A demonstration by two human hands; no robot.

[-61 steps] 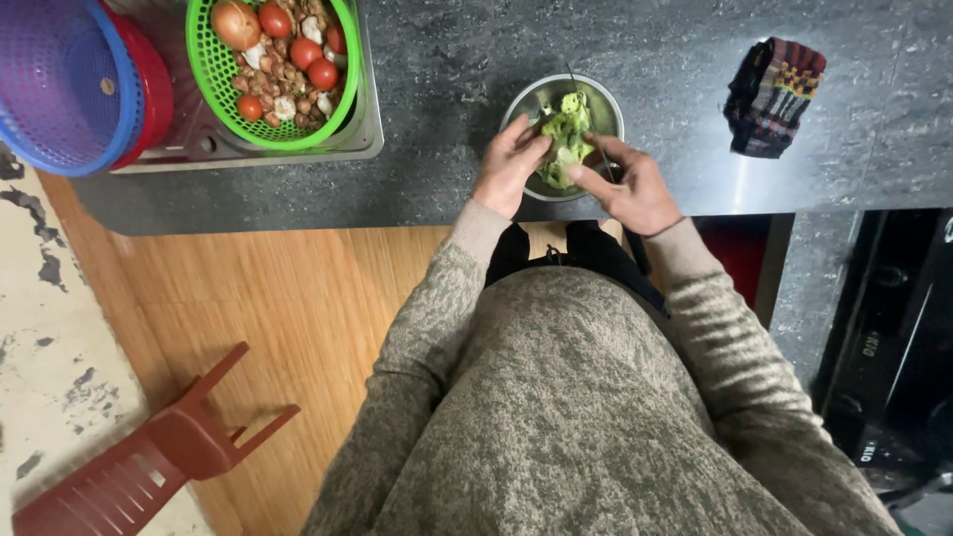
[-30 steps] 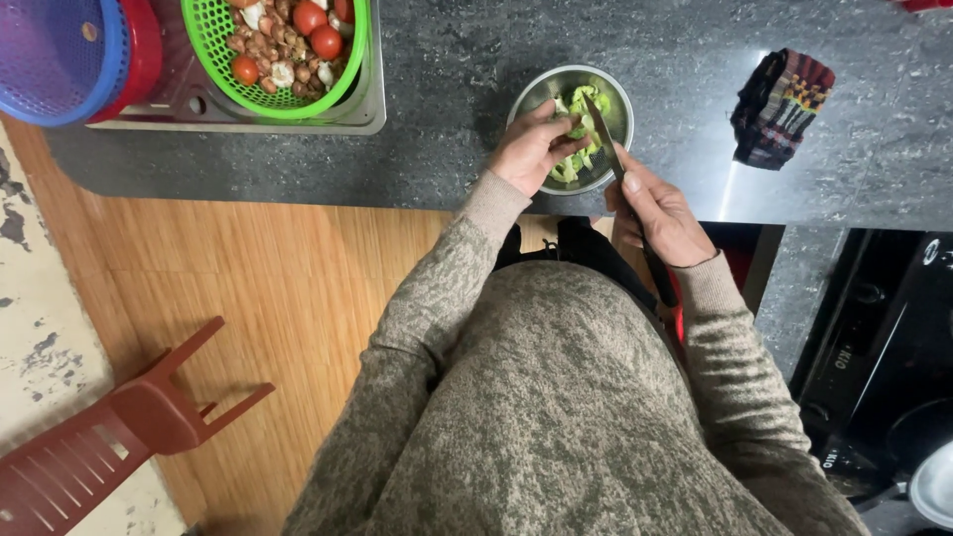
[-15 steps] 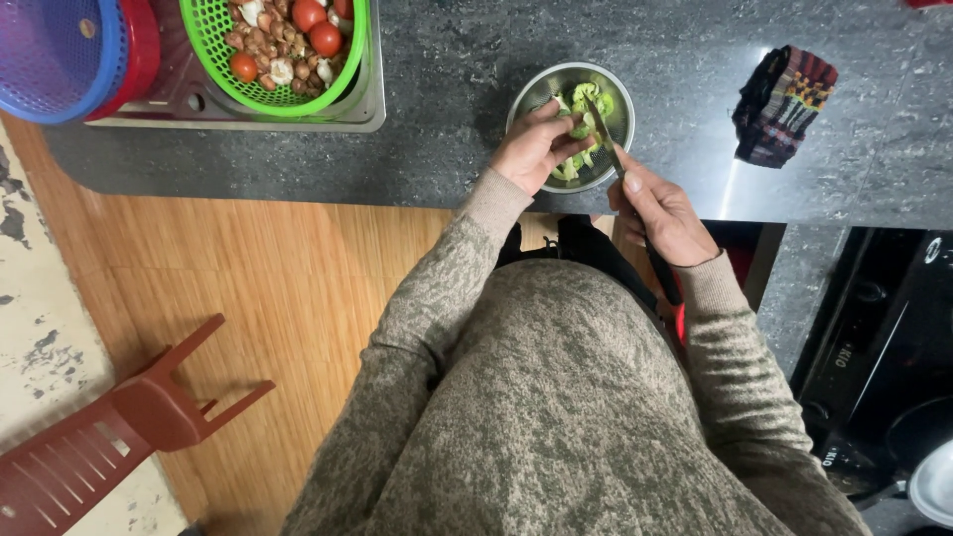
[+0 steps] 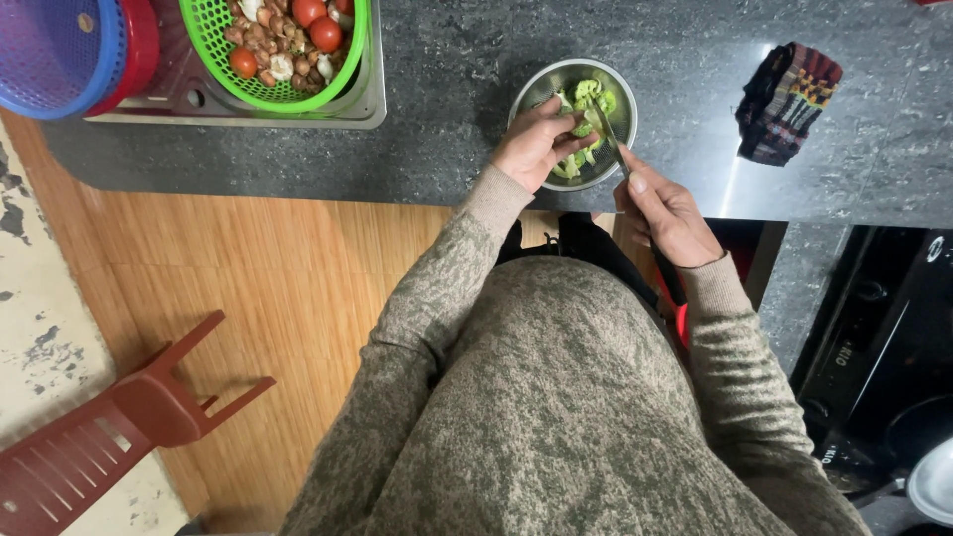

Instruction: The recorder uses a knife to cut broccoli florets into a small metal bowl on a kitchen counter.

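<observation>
Left hand (image 4: 536,144) pinches a green vegetable piece (image 4: 584,127) steady over the steel bowl (image 4: 623,99); right hand (image 4: 663,213), at four o'clock, grips a knife (image 4: 610,147) angled into it for cutting.

Even, moderately bright indoor light, overhead source. Hard specular glare streak on the dark counter (image 4: 695,79) just right of the right hand's (image 4: 667,213) grip, running toward the counter edge. Steel bowl (image 4: 620,104) rim catches small highlights at the left hand's (image 4: 536,144) grip; its inside is shaded by both hands. Below the grip, the floor under the counter overhang is darker. Focus sharp throughout, no motion blur. Mild wide-angle stretch at corners.
</observation>
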